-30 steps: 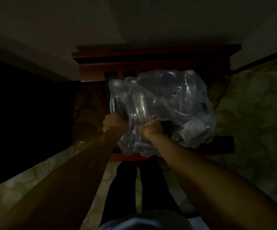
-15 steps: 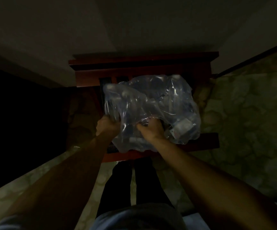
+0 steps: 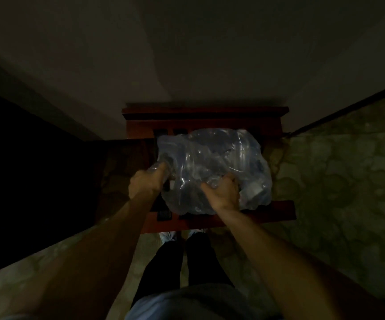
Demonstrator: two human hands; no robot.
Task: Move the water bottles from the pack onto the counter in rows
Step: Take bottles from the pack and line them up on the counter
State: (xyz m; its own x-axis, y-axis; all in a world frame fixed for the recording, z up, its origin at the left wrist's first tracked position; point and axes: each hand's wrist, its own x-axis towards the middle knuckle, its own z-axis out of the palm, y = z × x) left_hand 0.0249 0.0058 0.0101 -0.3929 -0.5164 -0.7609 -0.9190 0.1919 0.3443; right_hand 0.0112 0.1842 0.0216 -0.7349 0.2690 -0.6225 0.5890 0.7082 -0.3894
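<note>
While the room lay very dim, a shrink-wrapped pack of water bottles (image 3: pixel 212 167) sat on a dark red wooden slatted stand (image 3: pixel 277 210) against the wall at 12 o'clock. Clear plastic wrap bulged loose over the bottles; a pale label showed faintly at the pack's 4 o'clock corner. Left hand (image 3: pixel 146 184) was at the pack's 9 o'clock edge, fingers curled round the end of a clear bottle (image 3: pixel 161 168) poking out of the wrap there. Right hand (image 3: pixel 222 192) was at the pack's 6 o'clock side, fingers bunched into the plastic wrap, gripping it. Patterned greenish floor (image 3: pixel 337 181) spread at 3 o'clock of the stand. Person's dark trouser legs (image 3: pixel 180 269) stood at 6 o'clock below the stand.
</note>
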